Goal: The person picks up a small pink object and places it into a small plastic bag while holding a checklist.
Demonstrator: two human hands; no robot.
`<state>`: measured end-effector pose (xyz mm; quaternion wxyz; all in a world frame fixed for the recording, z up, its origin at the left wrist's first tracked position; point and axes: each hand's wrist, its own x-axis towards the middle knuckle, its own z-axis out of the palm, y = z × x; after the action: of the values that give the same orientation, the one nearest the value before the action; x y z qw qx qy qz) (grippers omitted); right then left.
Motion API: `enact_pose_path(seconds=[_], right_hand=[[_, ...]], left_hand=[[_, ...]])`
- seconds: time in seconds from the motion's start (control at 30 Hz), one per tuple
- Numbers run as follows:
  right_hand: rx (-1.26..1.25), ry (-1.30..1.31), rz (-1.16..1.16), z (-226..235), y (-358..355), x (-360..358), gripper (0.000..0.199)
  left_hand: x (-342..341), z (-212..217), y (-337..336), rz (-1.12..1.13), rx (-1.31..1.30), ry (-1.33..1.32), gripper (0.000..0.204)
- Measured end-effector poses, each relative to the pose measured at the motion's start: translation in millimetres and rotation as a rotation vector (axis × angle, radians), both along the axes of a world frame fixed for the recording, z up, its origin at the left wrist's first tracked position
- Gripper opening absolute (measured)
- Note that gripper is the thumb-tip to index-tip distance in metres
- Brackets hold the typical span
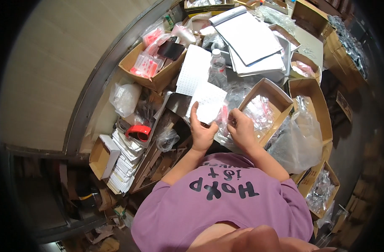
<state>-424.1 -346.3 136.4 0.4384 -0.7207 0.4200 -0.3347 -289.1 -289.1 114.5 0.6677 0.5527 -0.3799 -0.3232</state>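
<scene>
My left hand (203,131) is over the near edge of a white printed sheet (207,99). One digit stretches up along the sheet, and another bends right to the edge of a small clear plastic bag (223,114) with a pink-red strip. The rest of its fingers are hidden. On the bag's other side, my right hand (241,128) has its fingers curled in a pinch at the bag's edge. What lies inside the bag is too small to make out. Just right of this hand, an open cardboard box (280,98) holds several similar clear bags (258,112).
Beyond the sheet stands a clear water bottle (217,67), near a clipboard with papers (246,35). A box of red-printed bags (158,80) is at left, above a red tape dispenser (138,132). A large plastic bag (299,140) bulges by my right forearm.
</scene>
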Motion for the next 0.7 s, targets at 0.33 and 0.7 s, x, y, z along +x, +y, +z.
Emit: enact_pose_path(seconds=[0.33,0.7], right_hand=[[-0.143,0.246,-0.105,3.0,-20.2,14.6,0.027],[0.428,-0.407,0.091,-22.4,-40.2,32.6,0.044]], left_hand=[[10.1,10.0,-17.5,-0.161,-0.068,0.158,0.083],[16.6,12.9,-26.9,-0.157,-0.182,0.106,0.084]])
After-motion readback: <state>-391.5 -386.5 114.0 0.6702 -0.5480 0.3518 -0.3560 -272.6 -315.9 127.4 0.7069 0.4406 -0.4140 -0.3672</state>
